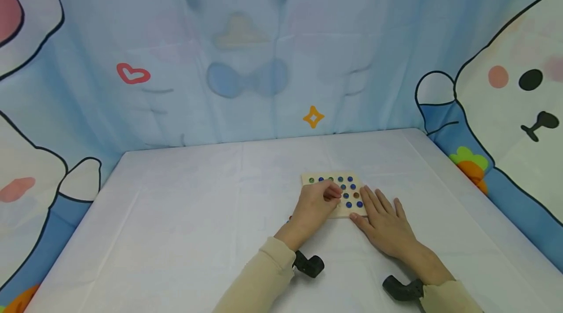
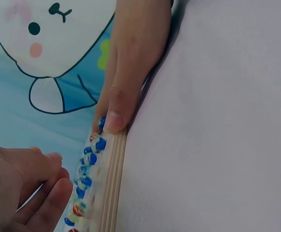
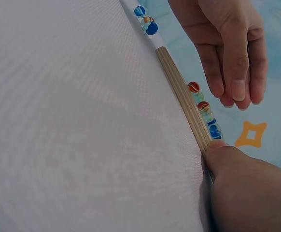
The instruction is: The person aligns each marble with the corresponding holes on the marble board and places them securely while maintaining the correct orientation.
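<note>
A pale wooden board (image 1: 334,213) with rows of small glass marbles (image 1: 350,179) lies flat on the table. My left hand (image 1: 313,207) is over the board's middle, fingers bent and tips close together; no marble shows between them, though the fingertips could hide one. In the right wrist view the left hand (image 3: 237,53) points its fingers down above the marbles. My right hand (image 1: 389,227) lies with fingers extended at the board's right edge. Its thumb touches the board's near edge, as the left wrist view shows of the right hand (image 2: 131,72).
A few loose marbles (image 3: 150,26) sit off the board's left end, mostly behind the left wrist in the head view. Black wrist-worn devices (image 1: 310,265) stick out under both forearms. A printed curtain (image 1: 246,122) rises behind the white tabletop (image 1: 184,215).
</note>
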Available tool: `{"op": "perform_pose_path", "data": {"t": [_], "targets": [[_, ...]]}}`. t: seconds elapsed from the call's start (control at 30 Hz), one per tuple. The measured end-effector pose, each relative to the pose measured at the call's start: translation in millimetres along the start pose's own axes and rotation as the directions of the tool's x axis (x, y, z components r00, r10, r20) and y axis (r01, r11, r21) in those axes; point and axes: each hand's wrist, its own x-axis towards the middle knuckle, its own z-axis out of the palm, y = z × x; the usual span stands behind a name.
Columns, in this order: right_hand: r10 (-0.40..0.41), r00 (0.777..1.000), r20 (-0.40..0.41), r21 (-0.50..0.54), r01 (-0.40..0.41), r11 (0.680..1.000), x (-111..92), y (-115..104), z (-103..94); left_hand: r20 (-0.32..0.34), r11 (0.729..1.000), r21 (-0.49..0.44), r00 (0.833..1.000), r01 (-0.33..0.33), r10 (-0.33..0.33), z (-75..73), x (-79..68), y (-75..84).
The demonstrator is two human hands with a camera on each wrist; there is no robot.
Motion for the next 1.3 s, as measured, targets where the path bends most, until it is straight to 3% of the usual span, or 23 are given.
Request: {"op": "perform_pose_path", "data": {"t": [0.17, 0.57, 0.93, 1.3], "targets": [[-0.005, 1.000, -0.003, 0.008, 0.005, 1.000, -1, 0, 0.3, -0.017, 0.999, -0.029, 1.000, -0.012, 0.012, -9.9, -5.2, -4.4], [0.006, 1.000, -0.008, 0.002, -0.006, 1.000, 0, 0, 1.0, -0.025, 0.991, -0.128, 0.999, 0.035, -0.038, -35.2, -13.2, -10.6], [-0.003, 1.000, -0.011, 0.011, 0.003, 1.000, -1, 0, 0.4, -0.036, 0.987, -0.129, 0.994, 0.098, -0.104, -52.1, -21.0, -17.3], [-0.013, 1.000, -0.016, 0.015, 0.013, 1.000, -1, -1, -0.4, -0.062, 0.989, -0.084, 0.990, 0.121, -0.127, -65.1, -25.0, -26.2]]}}
